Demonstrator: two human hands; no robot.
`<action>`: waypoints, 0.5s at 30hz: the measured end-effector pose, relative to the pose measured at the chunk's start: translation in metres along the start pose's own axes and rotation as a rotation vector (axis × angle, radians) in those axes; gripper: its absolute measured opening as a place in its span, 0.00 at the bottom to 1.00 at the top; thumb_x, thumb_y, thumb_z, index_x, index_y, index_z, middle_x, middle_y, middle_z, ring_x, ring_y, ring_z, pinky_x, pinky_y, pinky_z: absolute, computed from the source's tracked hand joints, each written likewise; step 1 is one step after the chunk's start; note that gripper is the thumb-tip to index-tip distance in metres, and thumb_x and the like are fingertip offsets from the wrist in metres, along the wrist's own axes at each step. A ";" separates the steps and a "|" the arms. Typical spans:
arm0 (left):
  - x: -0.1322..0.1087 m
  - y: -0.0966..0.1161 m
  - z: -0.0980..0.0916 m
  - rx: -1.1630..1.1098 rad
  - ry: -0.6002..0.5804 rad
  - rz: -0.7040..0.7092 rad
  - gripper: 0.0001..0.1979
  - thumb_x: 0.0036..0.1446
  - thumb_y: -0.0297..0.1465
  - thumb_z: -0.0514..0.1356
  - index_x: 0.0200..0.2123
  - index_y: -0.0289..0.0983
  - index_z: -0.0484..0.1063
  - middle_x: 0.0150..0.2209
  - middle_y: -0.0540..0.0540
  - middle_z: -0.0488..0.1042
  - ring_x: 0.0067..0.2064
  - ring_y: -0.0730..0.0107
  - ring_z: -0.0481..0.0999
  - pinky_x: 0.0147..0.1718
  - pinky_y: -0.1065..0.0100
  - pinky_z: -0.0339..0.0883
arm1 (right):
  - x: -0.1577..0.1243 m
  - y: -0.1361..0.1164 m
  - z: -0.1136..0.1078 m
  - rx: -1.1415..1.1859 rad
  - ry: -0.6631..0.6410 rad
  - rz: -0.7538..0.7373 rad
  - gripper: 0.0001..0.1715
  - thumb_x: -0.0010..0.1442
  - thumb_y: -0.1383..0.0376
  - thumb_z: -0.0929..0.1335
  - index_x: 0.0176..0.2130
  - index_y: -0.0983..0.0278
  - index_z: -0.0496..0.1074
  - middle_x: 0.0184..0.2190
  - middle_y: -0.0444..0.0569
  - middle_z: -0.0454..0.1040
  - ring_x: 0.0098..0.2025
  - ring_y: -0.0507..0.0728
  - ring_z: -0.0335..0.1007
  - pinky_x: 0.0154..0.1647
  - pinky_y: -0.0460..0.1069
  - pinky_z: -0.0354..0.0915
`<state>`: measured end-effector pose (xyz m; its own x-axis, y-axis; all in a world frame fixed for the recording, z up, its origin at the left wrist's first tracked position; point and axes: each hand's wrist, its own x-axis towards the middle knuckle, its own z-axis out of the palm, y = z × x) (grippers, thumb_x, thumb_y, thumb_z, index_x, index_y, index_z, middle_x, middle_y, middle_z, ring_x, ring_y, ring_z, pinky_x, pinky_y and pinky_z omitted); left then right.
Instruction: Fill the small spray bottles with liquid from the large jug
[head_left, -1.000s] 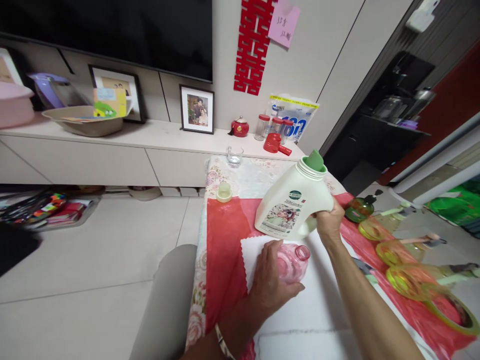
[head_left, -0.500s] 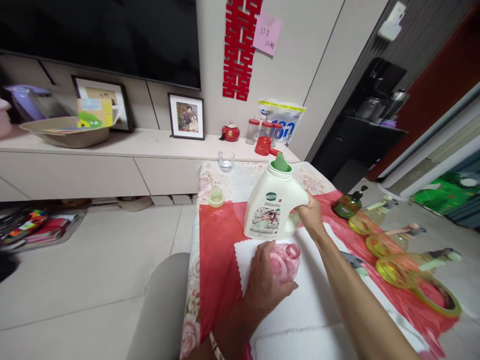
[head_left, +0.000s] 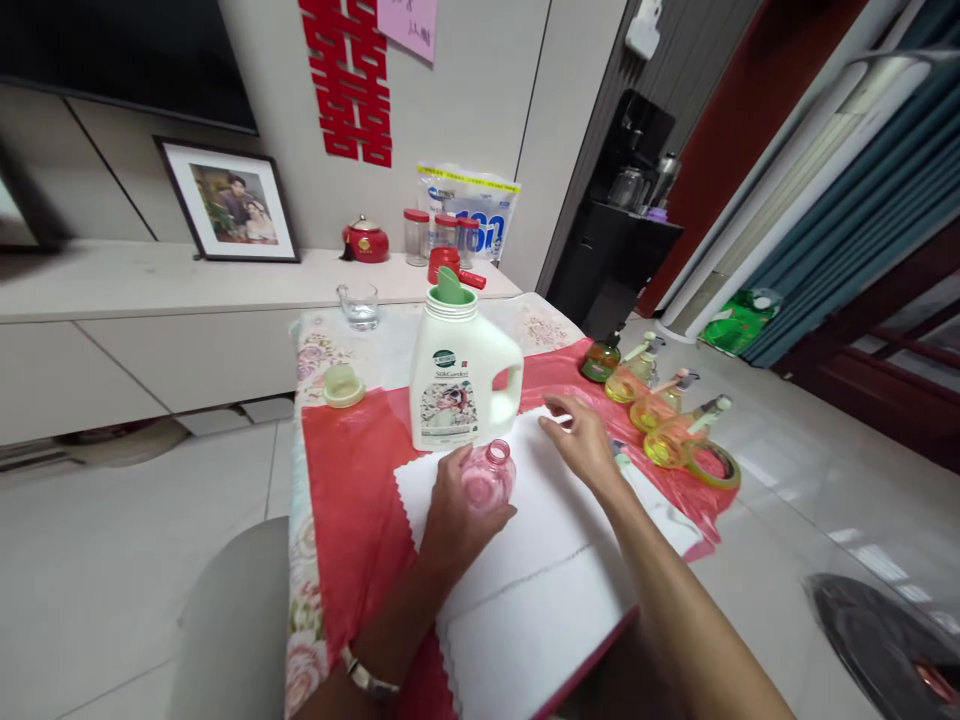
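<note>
The left hand [head_left: 455, 505] is closed around a small bottle [head_left: 489, 480], which sits over the white cloth [head_left: 547, 560] just in front of the jug [head_left: 457, 375]. The right hand [head_left: 581, 440] is open, fingers spread, low over the cloth. The bottle is clear pink and capless. Its long axis is near upright, with the mouth pointing up and slightly away. The jug stands upright on the bench [head_left: 352, 480].

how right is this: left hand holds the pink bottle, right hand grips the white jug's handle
Wrong about the right hand: in the head view it is open over the white cloth, clear of the white jug. The left hand does hold the pink bottle.
</note>
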<state>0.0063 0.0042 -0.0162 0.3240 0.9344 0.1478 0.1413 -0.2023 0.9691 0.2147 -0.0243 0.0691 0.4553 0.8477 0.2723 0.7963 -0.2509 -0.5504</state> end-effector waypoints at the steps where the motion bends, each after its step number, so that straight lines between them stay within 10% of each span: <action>1: 0.000 0.001 -0.001 -0.005 -0.005 -0.008 0.44 0.36 0.28 0.72 0.58 0.43 0.58 0.55 0.41 0.68 0.57 0.45 0.72 0.56 0.45 0.68 | -0.010 0.010 -0.010 -0.053 0.014 0.039 0.16 0.64 0.66 0.71 0.52 0.64 0.73 0.49 0.50 0.75 0.47 0.55 0.73 0.49 0.53 0.72; 7: -0.001 0.014 -0.006 0.013 -0.030 -0.002 0.42 0.37 0.30 0.72 0.57 0.41 0.59 0.56 0.39 0.68 0.58 0.46 0.72 0.56 0.45 0.68 | -0.043 0.072 -0.050 -0.385 0.006 0.350 0.17 0.67 0.58 0.69 0.51 0.65 0.72 0.51 0.52 0.73 0.51 0.58 0.72 0.53 0.59 0.71; 15: -0.001 0.012 -0.005 0.054 -0.036 0.005 0.43 0.37 0.30 0.71 0.57 0.41 0.57 0.56 0.38 0.68 0.58 0.46 0.72 0.54 0.46 0.69 | -0.046 0.085 -0.039 -0.404 -0.110 0.497 0.22 0.67 0.56 0.69 0.55 0.65 0.70 0.54 0.54 0.72 0.51 0.59 0.72 0.52 0.59 0.72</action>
<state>0.0028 0.0023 -0.0032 0.3577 0.9226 0.1443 0.1896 -0.2231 0.9562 0.2768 -0.1029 0.0411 0.7814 0.6232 -0.0325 0.5984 -0.7631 -0.2442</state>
